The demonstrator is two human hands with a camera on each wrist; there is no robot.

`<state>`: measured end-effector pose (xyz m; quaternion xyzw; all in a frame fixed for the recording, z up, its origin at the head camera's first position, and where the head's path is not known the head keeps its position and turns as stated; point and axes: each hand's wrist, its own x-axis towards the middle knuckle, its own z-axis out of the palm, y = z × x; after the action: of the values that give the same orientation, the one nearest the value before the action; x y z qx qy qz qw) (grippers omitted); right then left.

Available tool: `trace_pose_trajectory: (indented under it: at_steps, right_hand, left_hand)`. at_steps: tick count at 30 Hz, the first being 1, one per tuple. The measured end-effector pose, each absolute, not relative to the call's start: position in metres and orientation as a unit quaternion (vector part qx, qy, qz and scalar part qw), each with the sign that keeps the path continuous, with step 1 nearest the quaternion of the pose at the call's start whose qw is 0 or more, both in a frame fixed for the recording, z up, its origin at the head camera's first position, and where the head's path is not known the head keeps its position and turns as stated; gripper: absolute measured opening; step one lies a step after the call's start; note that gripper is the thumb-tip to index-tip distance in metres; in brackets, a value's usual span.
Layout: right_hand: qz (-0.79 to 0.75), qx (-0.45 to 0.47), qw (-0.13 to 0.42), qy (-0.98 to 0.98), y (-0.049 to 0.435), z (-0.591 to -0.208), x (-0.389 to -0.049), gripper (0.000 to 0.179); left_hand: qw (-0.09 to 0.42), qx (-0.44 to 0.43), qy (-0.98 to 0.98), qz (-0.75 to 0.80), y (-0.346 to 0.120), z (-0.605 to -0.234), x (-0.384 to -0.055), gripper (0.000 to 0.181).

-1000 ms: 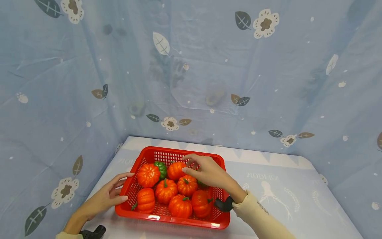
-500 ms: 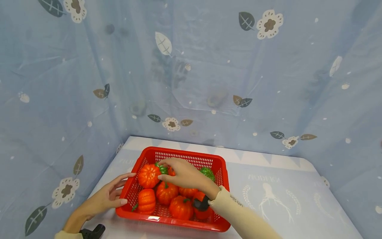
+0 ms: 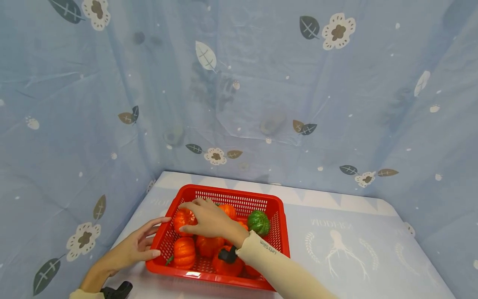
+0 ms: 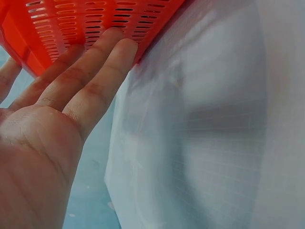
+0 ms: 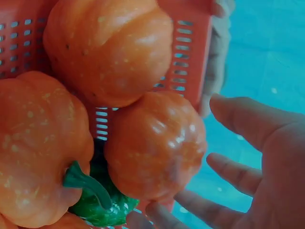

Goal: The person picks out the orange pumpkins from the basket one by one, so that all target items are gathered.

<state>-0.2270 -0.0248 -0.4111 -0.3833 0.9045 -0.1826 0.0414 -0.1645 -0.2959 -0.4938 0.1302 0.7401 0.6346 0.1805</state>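
Note:
A red perforated plastic basket (image 3: 231, 192) holds several orange pumpkins and green ones. In the head view my right hand (image 3: 209, 220) reaches over the basket's back left, above a glossy orange pumpkin (image 3: 184, 224). The right wrist view shows its spread fingers close beside that orange pumpkin (image 5: 155, 143), thumb apart. My left hand (image 3: 130, 248) is at the basket's left side; in the left wrist view its straight fingers (image 4: 107, 71) lie against the slotted wall. A dark green pumpkin (image 5: 100, 210) beside the orange one is hidden by the right hand in the head view.
Another orange pumpkin (image 3: 184, 252) lies at the basket's front left and a green pumpkin (image 3: 259, 223) at its right. The basket stands on a table with a pale printed cloth (image 3: 336, 232). Blue floral curtain (image 3: 246, 104) encloses the back and sides.
My right hand has moved left across the basket, from the back-middle pumpkin to the back-left one, uncovering the green pumpkin at the right. The left hand stays at the basket's side.

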Motion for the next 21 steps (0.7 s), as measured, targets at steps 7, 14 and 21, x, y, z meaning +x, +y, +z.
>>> trace_pose_trajectory:
  at_steps: [7,14,21]
  right_hand:
    - [-0.138,-0.347,0.022,0.927,-0.038,-0.419,-0.227,0.059]
    - [-0.184,-0.318,0.012,0.930,-0.034,-0.420,-0.229,0.053]
    - [-0.227,-0.324,0.104,0.913,-0.017,-0.408,-0.237,0.058]
  left_hand:
    - [0.187,0.129,0.737,0.637,-0.296,-0.493,-0.164,0.079]
    - [0.193,0.133,0.732,0.640,-0.294,-0.492,-0.165,0.078]
    - [0.194,0.130,0.728,0.645,-0.296,-0.493,-0.164,0.078]
